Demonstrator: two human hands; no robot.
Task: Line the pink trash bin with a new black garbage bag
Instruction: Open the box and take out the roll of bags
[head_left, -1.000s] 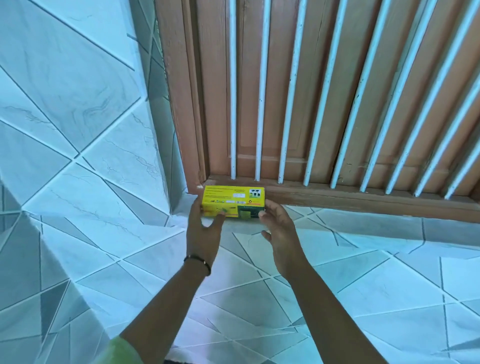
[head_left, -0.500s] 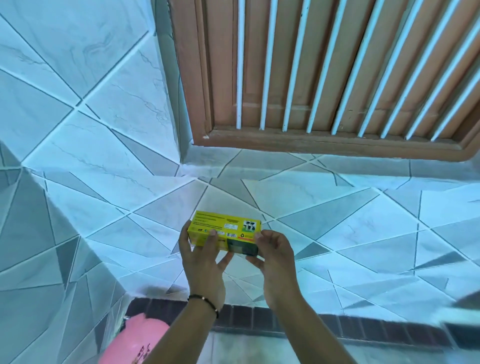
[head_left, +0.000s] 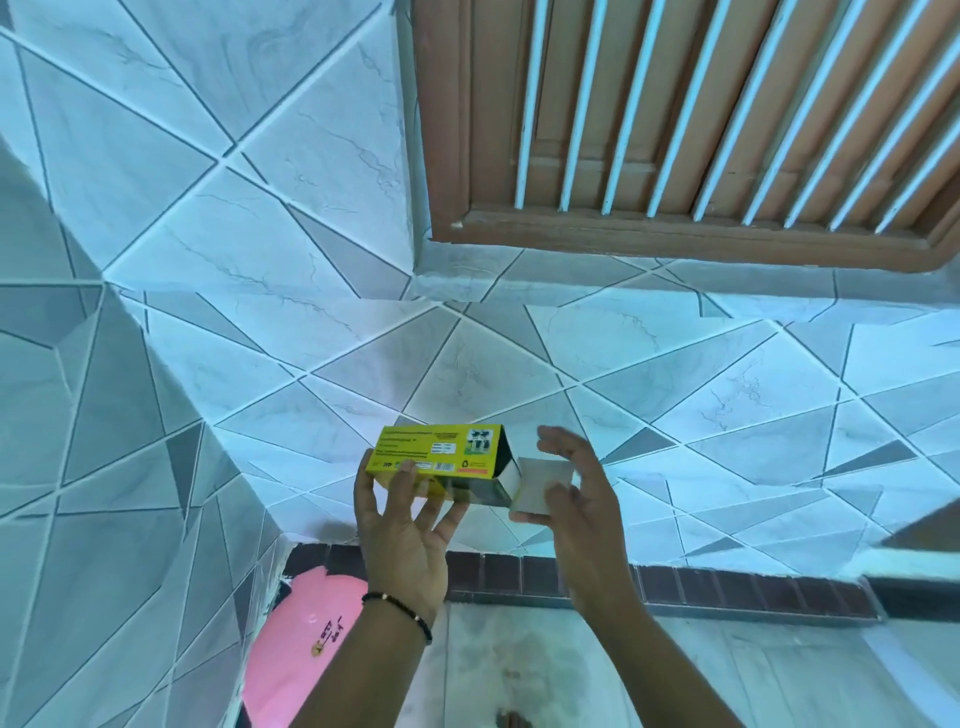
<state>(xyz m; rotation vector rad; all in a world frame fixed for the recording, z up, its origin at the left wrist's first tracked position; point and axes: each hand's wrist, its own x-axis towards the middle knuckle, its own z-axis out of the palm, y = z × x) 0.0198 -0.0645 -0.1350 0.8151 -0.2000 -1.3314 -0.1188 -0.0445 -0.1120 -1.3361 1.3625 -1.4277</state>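
A yellow cardboard box (head_left: 434, 453) is held in front of the tiled wall, gripped from below by my left hand (head_left: 405, 530). Its right end is open, and its grey end flap (head_left: 543, 480) sticks out to the right. My right hand (head_left: 579, 499) has its fingers around that flap. The pink trash bin (head_left: 304, 644) stands in the corner at the lower left, partly hidden by my left forearm. No black garbage bag is in view, and the box's inside is dark.
Grey-and-white tiled walls (head_left: 208, 234) meet in a corner at the left. A brown wooden window frame with white bars (head_left: 675, 156) fills the upper right. A dark brick-pattern skirting (head_left: 675, 587) runs along the wall's base above the pale floor (head_left: 571, 670).
The box has come down from the window sill to chest height. Its right end flap now stands open, with my right hand on it. The view has tilted down, showing more of the pink bin.
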